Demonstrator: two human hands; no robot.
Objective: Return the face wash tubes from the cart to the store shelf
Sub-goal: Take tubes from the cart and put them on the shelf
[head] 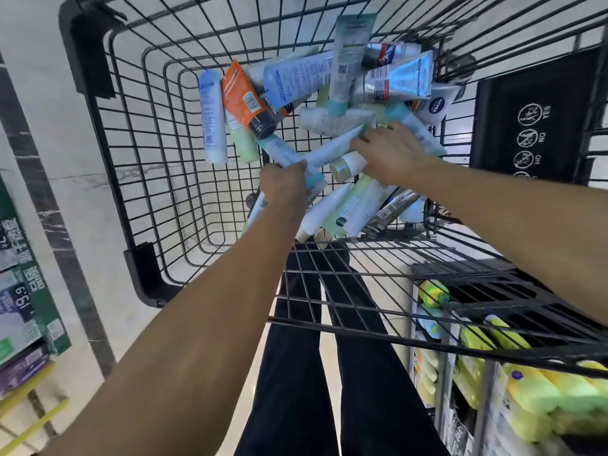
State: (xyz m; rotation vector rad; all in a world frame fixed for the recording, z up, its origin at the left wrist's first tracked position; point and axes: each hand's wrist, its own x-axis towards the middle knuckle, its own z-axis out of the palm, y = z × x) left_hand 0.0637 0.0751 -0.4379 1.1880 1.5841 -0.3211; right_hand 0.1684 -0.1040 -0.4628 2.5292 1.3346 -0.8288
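A black wire shopping cart [141, 133] holds a pile of several face wash tubes [332, 90] in white, blue, green, silver and orange. Both my arms reach down into its basket. My left hand [284, 184] is closed around a light-blue tube with a teal cap [283, 151], and more tubes seem bunched under its palm. My right hand [390, 153] is closed on a long white tube [332, 148] that slants toward my left hand. An orange tube [241, 95] and a pale blue tube [212, 116] lie at the left of the pile.
The cart's black child-seat flap [533, 113] stands at the right. Store shelving with yellow-green packs [543, 393] lies below right, seen through the cart's wire. Another shelf with price tags [23, 297] lines the left edge. My dark trouser legs [329, 373] stand on the pale tiled floor.
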